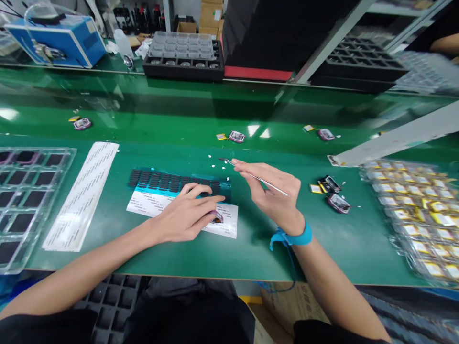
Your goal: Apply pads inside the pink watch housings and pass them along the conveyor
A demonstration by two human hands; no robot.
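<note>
My left hand (pixel 191 210) lies over a blue-backed sheet with several rows of black pads (pixel 159 181), its fingers stretched out on the sheet. Beside its thumb is a small purple-rimmed device case (pixel 217 218), partly hidden by the hand. A white printed backing strip (pixel 143 203) runs along the near side of the pads. In my right hand (pixel 276 186) is a pair of thin metal tweezers (pixel 265 181), held like a pen. Their dark tip points left, above the green table near several tiny white scraps (pixel 213 166). A blue wrist strap (pixel 294 236) circles my right wrist.
Purple cases with yellow batteries lie behind, such as one open case (pixel 237 136), and another case (pixel 338 203) at right. Clear trays stand left (pixel 30 191) and right, the right-hand battery tray (pixel 412 215) full. A white strip (pixel 84 196) and a slanted white post (pixel 398 136) flank the work.
</note>
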